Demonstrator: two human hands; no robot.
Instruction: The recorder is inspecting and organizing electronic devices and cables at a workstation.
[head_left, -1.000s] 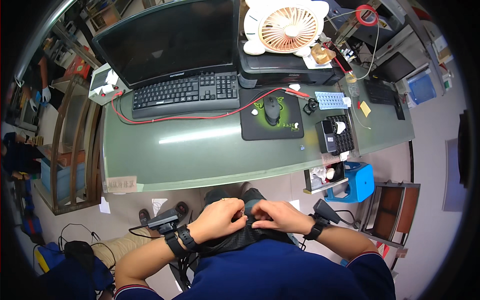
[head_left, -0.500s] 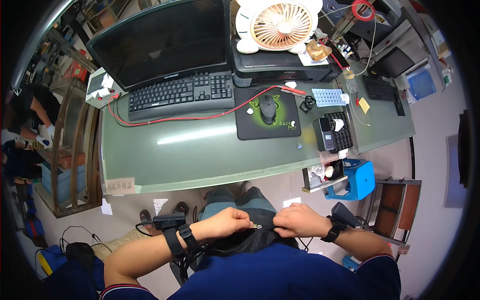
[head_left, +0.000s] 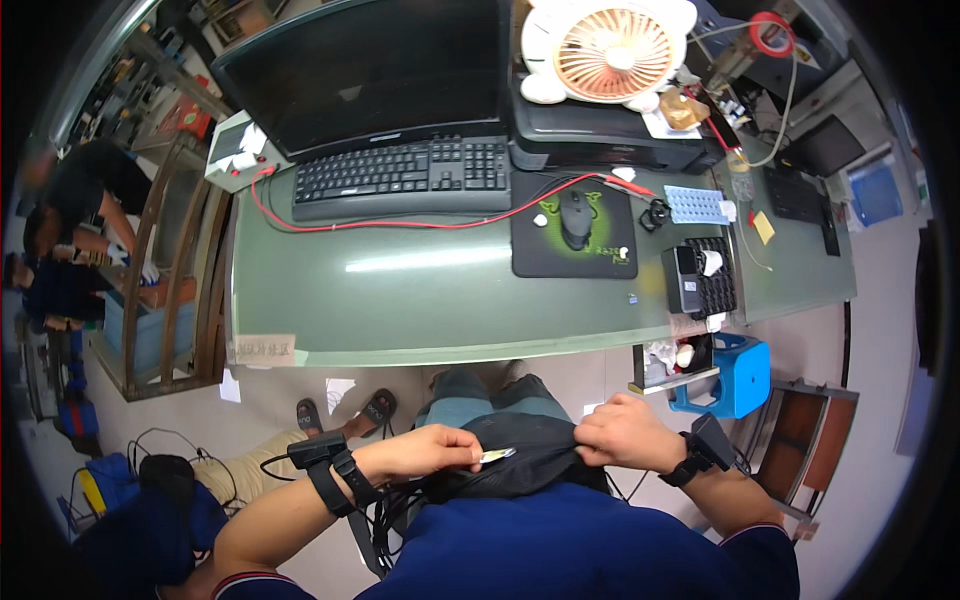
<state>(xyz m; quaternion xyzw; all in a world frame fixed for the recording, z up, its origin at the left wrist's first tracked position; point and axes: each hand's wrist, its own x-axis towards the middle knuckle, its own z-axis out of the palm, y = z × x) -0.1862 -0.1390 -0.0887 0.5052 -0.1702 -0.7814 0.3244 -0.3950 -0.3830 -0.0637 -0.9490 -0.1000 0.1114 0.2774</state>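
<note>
A black fabric bag (head_left: 543,452) lies across my lap, against my waist. My right hand (head_left: 630,434) is closed on the bag's edge, pinching the cloth. Over the bag's left part, my left hand (head_left: 440,450) pinches a small, flat, white-and-yellow piece (head_left: 497,455) between thumb and fingers. Its exact kind is too small to make out. Each wrist carries a black strap with a dark device on it.
Before me stands a green-topped desk (head_left: 420,300) with a monitor (head_left: 370,80), keyboard (head_left: 400,178), mouse (head_left: 575,220), printer (head_left: 610,140) and fan (head_left: 615,55). A blue stool (head_left: 745,375) is at the right. Other people are at the left.
The bag's cloth is now spread more smoothly, and my hands have moved a little apart. More of the small piece shows in my left hand. The view has shifted, moving the desk rightward.
</note>
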